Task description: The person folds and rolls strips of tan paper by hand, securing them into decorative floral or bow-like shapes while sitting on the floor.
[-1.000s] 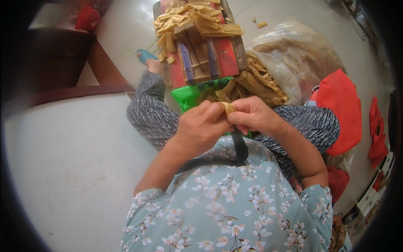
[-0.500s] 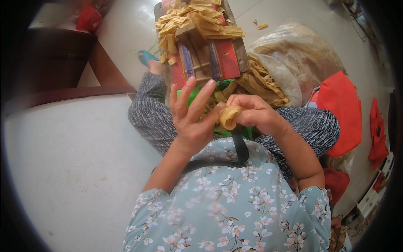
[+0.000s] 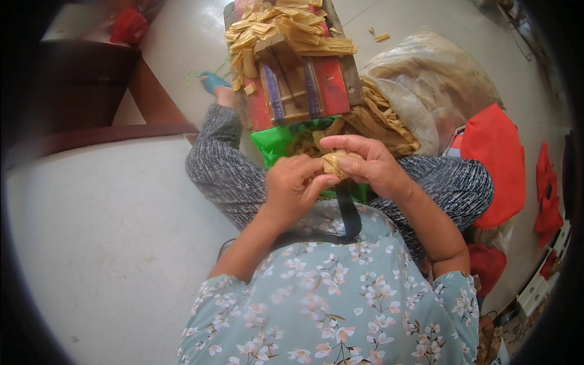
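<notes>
A small yellow-tan coil of flat, leaf-like strip [image 3: 333, 165] sits between my hands above my lap. My right hand [image 3: 378, 169] holds it with the thumb across its side, the forefinger stretched out above. Against its left side press the thumb and fingers of my left hand [image 3: 293, 184], drawn together. Just beyond the hands stands a wooden board [image 3: 337, 85] with a red top and a small slotted wooden block [image 3: 278, 55] on it. Many cut pieces of the same tan strip [image 3: 274, 27] are heaped on its far part.
A green plastic bag [image 3: 271, 143] lies under the board's near edge. To its right, long tan strips [image 3: 389, 121] spill from a big clear plastic sack [image 3: 441, 79]. A red bag [image 3: 493, 164] stands by my right knee. A pale flat surface [image 3: 109, 243] lies to my left.
My left hand, spread with raised fingers before, has come down and closed against the coil. The coil looks rounder and more compact. More of the green bag shows.
</notes>
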A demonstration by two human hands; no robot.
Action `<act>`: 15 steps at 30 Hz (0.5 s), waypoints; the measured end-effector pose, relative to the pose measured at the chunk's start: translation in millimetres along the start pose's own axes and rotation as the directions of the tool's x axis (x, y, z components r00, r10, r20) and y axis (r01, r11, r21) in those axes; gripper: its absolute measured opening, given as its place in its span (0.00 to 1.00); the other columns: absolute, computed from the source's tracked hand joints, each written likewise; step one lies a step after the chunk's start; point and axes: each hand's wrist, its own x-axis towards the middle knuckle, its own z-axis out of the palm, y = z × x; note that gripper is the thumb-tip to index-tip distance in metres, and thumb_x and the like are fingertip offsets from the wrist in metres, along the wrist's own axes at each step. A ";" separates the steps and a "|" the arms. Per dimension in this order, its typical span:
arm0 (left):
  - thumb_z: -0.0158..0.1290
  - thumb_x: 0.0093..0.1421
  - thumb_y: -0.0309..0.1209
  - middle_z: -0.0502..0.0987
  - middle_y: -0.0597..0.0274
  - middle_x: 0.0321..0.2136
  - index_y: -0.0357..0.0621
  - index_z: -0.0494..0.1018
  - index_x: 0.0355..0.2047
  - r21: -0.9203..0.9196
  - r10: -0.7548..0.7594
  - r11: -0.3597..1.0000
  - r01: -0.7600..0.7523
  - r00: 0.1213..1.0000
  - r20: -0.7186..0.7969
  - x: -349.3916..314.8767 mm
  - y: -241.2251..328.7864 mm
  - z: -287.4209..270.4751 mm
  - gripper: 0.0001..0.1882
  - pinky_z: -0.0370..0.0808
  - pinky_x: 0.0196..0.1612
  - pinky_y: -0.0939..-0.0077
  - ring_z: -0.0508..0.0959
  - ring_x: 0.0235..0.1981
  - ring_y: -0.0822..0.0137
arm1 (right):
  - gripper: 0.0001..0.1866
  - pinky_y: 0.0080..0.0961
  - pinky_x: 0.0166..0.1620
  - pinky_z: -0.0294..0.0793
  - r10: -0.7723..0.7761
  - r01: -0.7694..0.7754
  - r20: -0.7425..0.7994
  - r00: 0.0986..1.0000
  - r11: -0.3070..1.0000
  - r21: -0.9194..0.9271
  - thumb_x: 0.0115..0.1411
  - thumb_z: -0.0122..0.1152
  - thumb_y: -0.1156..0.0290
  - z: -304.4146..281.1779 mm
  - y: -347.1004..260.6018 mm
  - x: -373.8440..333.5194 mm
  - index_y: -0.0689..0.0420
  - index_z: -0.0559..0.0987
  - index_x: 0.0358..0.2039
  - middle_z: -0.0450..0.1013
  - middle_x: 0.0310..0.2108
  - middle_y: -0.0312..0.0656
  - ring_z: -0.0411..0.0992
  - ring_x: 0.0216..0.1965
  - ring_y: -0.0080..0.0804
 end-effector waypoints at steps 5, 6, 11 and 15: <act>0.60 0.63 0.30 0.77 0.66 0.21 0.38 0.78 0.33 -0.629 -0.465 0.499 0.596 0.797 0.386 5.2 -3.3 -5.4 0.08 0.70 0.23 0.88 0.72 0.19 0.78 | 0.23 0.22 0.44 0.75 -0.116 0.093 -0.066 0.991 0.953 -0.290 0.65 0.59 0.71 0.7 10.8 2.2 0.62 0.72 0.59 0.77 0.41 0.38 0.74 0.41 0.21; 0.59 0.63 0.30 0.76 0.66 0.21 0.38 0.77 0.32 -0.695 -0.492 0.421 0.582 0.791 0.364 6.6 -8.2 -10.5 0.07 0.70 0.23 0.87 0.72 0.18 0.78 | 0.23 0.22 0.42 0.76 -0.117 0.085 -0.078 0.990 0.942 -0.323 0.65 0.60 0.70 0.1 8.3 1.0 0.62 0.72 0.59 0.77 0.39 0.36 0.75 0.38 0.21; 0.57 0.64 0.28 0.74 0.66 0.18 0.39 0.74 0.32 -0.840 -0.612 0.265 0.473 0.756 0.233 4.0 -24.5 -22.2 0.06 0.70 0.24 0.85 0.71 0.17 0.77 | 0.19 0.27 0.32 0.73 -0.108 0.036 -0.101 0.989 0.840 -0.542 0.64 0.61 0.69 -11.2 -13.6 -8.8 0.61 0.76 0.54 0.76 0.24 0.39 0.73 0.26 0.25; 0.56 0.66 0.29 0.76 0.63 0.23 0.37 0.75 0.35 -0.813 -0.591 0.326 0.483 0.775 0.224 -3.2 -41.5 -20.4 0.06 0.74 0.30 0.82 0.75 0.22 0.75 | 0.15 0.31 0.29 0.73 -0.168 0.103 0.006 0.986 0.575 -0.812 0.61 0.64 0.67 -20.1 -3.9 -3.2 0.61 0.78 0.46 0.76 0.24 0.47 0.75 0.25 0.39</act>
